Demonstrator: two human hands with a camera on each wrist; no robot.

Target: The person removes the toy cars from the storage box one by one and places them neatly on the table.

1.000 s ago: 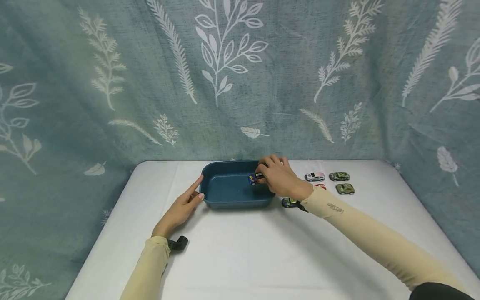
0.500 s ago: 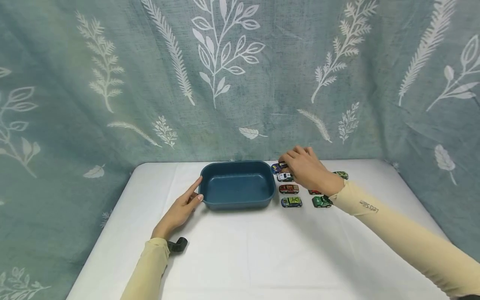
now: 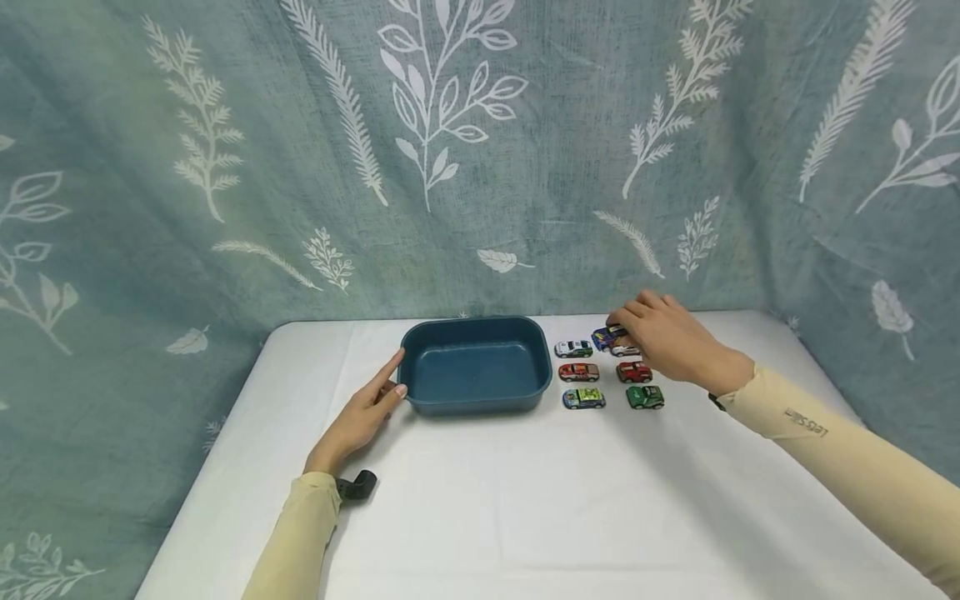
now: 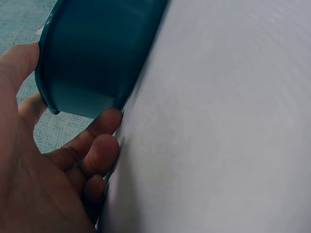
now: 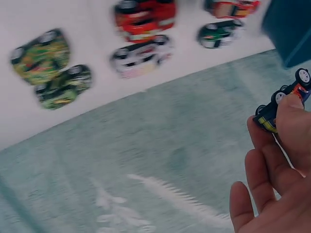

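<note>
One right hand (image 3: 667, 337) pinches blue car (image 3: 606, 337) above parked cars.

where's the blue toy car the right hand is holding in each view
Head: blue toy car is right of centre, pinched by the right hand above the rows of parked cars.
Left wrist: not in view.
Right wrist: blue toy car is at the right edge, wheels up, at the fingertips.
Shared landmark: the blue tub.
</note>
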